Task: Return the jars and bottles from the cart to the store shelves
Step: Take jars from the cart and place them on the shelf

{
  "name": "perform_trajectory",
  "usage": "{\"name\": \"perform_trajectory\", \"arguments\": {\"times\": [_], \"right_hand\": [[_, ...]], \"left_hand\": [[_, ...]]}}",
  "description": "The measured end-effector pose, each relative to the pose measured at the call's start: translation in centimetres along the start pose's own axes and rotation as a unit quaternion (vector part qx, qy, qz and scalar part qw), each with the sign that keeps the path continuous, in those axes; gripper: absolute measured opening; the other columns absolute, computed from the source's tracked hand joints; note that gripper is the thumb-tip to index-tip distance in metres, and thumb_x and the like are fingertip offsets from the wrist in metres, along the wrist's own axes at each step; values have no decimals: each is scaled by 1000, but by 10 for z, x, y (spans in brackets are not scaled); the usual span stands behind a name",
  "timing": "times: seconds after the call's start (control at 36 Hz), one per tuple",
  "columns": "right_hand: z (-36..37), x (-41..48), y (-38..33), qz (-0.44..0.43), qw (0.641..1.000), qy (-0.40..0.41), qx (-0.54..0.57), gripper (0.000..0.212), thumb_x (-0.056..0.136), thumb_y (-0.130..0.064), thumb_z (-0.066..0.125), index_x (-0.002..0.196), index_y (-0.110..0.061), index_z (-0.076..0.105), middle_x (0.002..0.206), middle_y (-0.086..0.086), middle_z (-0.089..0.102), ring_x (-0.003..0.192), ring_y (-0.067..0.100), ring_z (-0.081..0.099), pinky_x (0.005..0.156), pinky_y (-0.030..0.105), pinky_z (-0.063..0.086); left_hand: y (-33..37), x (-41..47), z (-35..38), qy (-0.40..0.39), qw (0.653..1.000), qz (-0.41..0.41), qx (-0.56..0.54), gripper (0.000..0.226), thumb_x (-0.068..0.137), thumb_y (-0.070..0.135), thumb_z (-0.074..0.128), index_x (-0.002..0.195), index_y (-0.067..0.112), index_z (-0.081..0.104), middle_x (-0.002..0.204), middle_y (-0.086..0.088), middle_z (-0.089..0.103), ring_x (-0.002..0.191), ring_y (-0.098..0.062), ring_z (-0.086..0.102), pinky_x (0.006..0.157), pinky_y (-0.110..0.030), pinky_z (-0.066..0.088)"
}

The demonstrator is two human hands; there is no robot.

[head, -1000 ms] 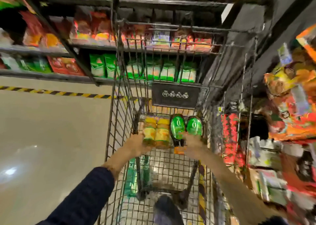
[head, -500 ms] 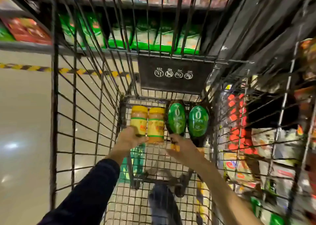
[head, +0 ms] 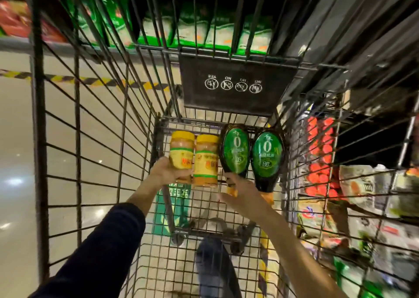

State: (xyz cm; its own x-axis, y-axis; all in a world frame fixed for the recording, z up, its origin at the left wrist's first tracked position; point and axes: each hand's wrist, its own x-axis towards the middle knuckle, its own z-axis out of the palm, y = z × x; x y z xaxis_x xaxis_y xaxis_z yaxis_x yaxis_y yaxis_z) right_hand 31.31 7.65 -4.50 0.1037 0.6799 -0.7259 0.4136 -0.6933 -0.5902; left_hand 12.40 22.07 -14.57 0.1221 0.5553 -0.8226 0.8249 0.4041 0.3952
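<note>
While the left hand (head: 168, 173) grips a jar (head: 181, 150), the right hand (head: 243, 190) seemingly clasps a bottle (head: 235, 151) neck.

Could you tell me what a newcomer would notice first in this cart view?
Two yellow-lidded jars, left jar and right jar, sit beside two green-labelled bottles, left bottle and right bottle, at the far end of the wire cart. The left hand grips the left jar; the right hand holds the left bottle by its neck.

bottle labels (head: 237, 149) "0", cart placard (head: 235, 98) "no" (inverted)
</note>
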Motion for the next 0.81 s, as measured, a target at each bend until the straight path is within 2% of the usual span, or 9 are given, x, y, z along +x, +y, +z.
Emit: {"name": "perform_trajectory", "arguments": {"times": [0.06,0.11,0.22,0.28,0.36,0.42,0.53,0.67,0.81], "right_hand": [[2,0,1,5,1000,-2,10,59,89,-27,59,141,-16,34,141,8,46,129,19,44,101,28,37],[2,-1,1,10,1000,-6,23,58,89,-27,59,141,-17,34,140,8,46,127,19,46,99,28,37],[-1,0,-6,26,999,-11,43,58,88,-27,61,139,-15,36,135,8,48,120,20,49,95,31,42],[-1,6,-7,36,999,-2,36,59,88,-28,61,139,-13,37,135,8,50,119,20,50,94,29,41],[1,14,-13,57,998,7,32,61,89,-30,60,141,-10,34,131,9,53,105,20,57,89,30,45],[5,20,-18,71,996,17,46,58,88,-29,60,137,-6,39,126,11,54,101,19,55,88,32,46],[14,36,-19,108,993,45,27,44,85,-29,66,117,-2,53,99,9,56,87,19,56,68,25,46],[25,55,-19,154,986,65,17,46,80,-34,70,108,0,55,107,13,62,101,28,61,83,36,51],[34,68,-27,149,986,51,-52,60,80,-53,63,112,-3,59,118,14,61,112,27,56,90,31,42]], "left_hand": [[5,-8,-2,-17,999,-4,-43,82,33,54,85,102,14,66,103,-9,70,96,-25,67,90,-46,53],[30,-40,-8,-44,994,-3,-97,59,47,35,90,97,15,67,97,-6,71,90,-18,69,90,-41,53],[45,-74,-13,-55,984,-4,-169,32,74,-1,72,104,2,62,93,-7,67,81,-18,69,59,-16,55],[42,-85,-16,-53,977,-25,-207,29,73,4,74,100,7,63,95,-10,68,74,-14,69,60,-18,56],[38,-108,-23,-52,970,-51,-233,64,53,31,87,108,8,64,103,-13,71,91,-25,68,91,-41,52],[35,-121,-26,-46,963,-53,-259,79,43,38,85,112,6,62,103,-14,71,97,-28,67,99,-47,46],[31,-140,-29,-35,960,-39,-274,74,42,37,81,108,8,65,99,-12,72,97,-26,66,103,-47,43],[30,-154,-37,-36,961,-29,-274,68,42,35,85,103,12,65,99,-11,72,98,-26,65,104,-49,40],[30,-162,-43,-26,961,-16,-276,76,37,46,89,102,14,67,94,-7,74,94,-22,68,102,-47,43]]}}
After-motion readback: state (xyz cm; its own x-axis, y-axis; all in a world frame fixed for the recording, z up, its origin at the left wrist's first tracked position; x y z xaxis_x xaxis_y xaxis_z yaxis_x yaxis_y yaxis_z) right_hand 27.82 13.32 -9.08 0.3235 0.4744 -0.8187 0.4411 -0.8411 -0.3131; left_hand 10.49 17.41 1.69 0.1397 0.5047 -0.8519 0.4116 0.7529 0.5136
